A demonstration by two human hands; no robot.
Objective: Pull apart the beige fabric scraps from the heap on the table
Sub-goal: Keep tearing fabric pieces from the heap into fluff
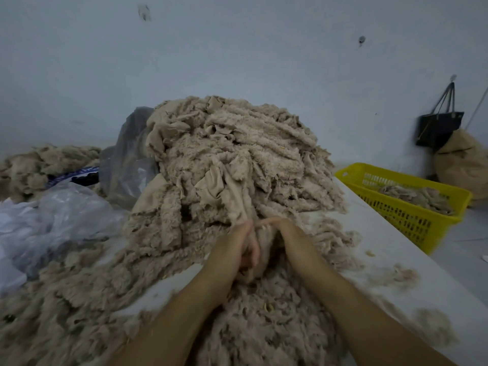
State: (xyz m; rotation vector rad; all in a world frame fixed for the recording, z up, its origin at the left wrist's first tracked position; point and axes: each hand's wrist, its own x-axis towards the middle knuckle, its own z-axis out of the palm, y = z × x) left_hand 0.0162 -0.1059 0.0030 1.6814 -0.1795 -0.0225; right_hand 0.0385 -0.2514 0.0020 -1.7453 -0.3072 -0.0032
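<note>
Together, left hand (244, 249) and right hand (286, 232) clutch one beige scrap (266, 240) at the foot of the heap (224, 143).

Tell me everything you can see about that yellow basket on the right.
The yellow basket is a rectangular crate, plastic by its look, with slotted, perforated walls and a solid rim. It sits upright beside the right edge of the table; what it stands on is hidden. A thin layer of beige scraps lies inside.

Forearms fwd, converging — L hand (247, 249) & R hand (284, 232) near-touching, fingers curled on scrap (265, 240).
</note>
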